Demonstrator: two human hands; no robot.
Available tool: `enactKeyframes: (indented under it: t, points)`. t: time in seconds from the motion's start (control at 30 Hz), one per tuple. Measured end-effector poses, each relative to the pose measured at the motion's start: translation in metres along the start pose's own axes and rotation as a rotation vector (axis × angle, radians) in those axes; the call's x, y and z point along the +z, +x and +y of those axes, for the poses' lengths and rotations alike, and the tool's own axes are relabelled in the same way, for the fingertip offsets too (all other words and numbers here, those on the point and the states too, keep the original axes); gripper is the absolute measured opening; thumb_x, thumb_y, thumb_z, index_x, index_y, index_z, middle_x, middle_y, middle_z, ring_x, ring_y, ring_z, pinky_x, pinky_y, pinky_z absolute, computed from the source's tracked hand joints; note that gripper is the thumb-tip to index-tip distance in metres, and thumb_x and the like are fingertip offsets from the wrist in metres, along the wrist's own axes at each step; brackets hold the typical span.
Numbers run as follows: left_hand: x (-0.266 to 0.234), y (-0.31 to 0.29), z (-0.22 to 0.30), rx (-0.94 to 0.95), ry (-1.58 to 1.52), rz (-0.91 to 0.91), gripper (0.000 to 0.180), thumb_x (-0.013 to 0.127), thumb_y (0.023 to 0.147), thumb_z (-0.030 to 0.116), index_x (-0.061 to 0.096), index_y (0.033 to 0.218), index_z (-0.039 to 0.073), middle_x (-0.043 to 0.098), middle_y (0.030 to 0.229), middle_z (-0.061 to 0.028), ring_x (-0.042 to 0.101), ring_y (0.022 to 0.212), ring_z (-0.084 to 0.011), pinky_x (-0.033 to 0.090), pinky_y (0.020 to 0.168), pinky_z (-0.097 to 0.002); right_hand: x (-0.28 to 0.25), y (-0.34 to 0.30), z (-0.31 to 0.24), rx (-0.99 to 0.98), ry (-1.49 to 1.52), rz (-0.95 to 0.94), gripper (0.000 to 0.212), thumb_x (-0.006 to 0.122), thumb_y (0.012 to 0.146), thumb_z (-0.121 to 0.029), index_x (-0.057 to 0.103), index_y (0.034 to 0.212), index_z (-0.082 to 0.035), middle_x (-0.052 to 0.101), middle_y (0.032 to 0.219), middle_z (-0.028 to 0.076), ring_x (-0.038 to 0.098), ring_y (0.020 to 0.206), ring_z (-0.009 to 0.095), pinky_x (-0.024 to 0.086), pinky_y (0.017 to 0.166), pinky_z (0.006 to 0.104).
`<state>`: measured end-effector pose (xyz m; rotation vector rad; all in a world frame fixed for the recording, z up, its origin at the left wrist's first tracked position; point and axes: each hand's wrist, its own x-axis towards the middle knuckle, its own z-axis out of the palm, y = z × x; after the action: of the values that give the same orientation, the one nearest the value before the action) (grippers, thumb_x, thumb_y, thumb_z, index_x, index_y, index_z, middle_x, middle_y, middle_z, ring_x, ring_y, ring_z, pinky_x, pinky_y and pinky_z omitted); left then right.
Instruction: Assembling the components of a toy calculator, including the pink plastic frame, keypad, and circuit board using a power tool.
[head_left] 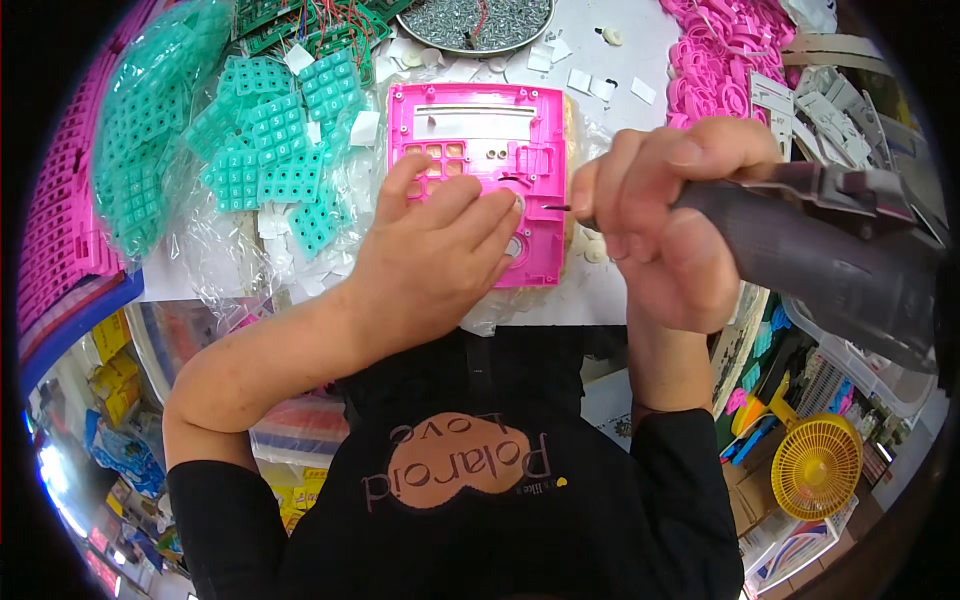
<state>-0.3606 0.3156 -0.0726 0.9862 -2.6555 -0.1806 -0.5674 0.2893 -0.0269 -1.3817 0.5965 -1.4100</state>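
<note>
A bright pink plastic housing (545, 240) lies inside-up on the table, with a grid of square openings and round screw posts. My left hand (435, 255) rests over its middle and lower left. Its little finger is raised, while the other fingertips close together by a small pale round part; what they pinch is mostly hidden. My right hand (665, 215) grips a dark electric screwdriver (800, 240) from the right, fingers wrapped round its front end. The thin bit (555, 208) points left over the housing's right side; whether it touches a screw I cannot tell.
Teal rubber keypads (280, 135) lie in a heap on the left beside a bagged pile (150, 150). A metal dish of screws (480, 22) stands at the back. Pink parts (712, 65) and grey-white pieces (840, 115) are piled back right. A yellow fan (817, 466) stands lower right.
</note>
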Motion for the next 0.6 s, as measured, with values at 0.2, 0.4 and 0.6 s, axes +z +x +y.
enactKeyframes:
  t: [0.2,0.4,0.6]
  points:
    - [-0.008,0.004,-0.016,0.086,-0.074,0.015,0.029,0.068,0.085,0.026,0.074,0.109,0.011,0.064,0.113,0.0033,0.056,0.107,-0.0151,0.03,0.111,-0.0544,0.001,-0.007,0.031,-0.002,-0.003,-0.017,0.03,0.072,0.087,-0.008,0.056,0.11,0.0,0.063,0.09,0.007,0.061,0.074,0.01,0.051,0.067,0.0241]
    - [-0.01,0.004,-0.022,0.116,-0.046,-0.004,0.024,0.068,0.085,0.025,0.075,0.105,0.013,0.062,0.109,0.0058,0.056,0.107,-0.0142,0.031,0.111,-0.0535,0.009,-0.004,0.029,0.01,-0.188,-0.126,0.031,0.069,0.096,-0.019,0.044,0.111,-0.007,0.052,0.067,0.004,0.049,0.058,0.013,0.051,0.064,0.035]
    - [-0.005,0.003,-0.027,0.132,-0.091,0.081,0.019,0.066,0.086,0.023,0.074,0.1,0.013,0.062,0.105,0.0052,0.057,0.106,-0.0132,0.031,0.111,-0.0512,0.01,-0.002,0.02,0.03,-0.154,-0.199,0.027,0.066,0.095,-0.014,0.043,0.106,-0.006,0.051,0.071,0.005,0.051,0.058,0.015,0.051,0.061,0.0359]
